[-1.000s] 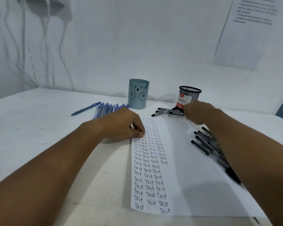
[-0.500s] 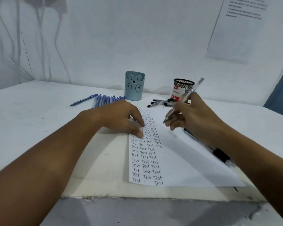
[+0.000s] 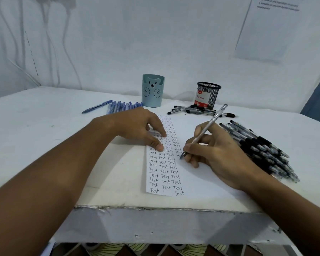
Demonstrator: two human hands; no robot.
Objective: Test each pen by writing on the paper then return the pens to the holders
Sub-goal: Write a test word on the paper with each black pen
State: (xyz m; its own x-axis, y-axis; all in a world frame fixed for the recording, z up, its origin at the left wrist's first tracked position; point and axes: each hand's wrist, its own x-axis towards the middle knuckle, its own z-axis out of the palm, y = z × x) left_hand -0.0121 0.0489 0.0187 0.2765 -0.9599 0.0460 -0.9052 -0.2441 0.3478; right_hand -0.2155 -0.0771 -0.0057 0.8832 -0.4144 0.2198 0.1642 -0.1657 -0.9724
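1. The table (image 3: 44,137) shows its chipped near edge at the bottom of the view, and the paper (image 3: 207,182) lies close to that edge, near its middle, with columns of "Test" down its left side.
2. The right hand (image 3: 216,156) rests on the paper and pinches a clear pen (image 3: 204,131) in a writing grip, fingers curled round the barrel. The pen's tip is at the paper beside the right-most column of words, and its cap end tilts up and away toward the far edge.
3. The left hand (image 3: 140,128) lies flat on the paper's left edge, fingers relaxed and holding nothing, with fingertips pressing on the written columns.
4. A pile of black pens (image 3: 262,150) lies just right of the paper, toward the table's right edge.
5. Farther back, a row of blue pens (image 3: 122,106) lies left of the bear holder (image 3: 152,91), one blue pen a little apart on the left.
6. A few more black-capped pens (image 3: 192,109) lie scattered at the foot of the mesh holder (image 3: 208,94), which stands near the far edge, right of the bear holder.
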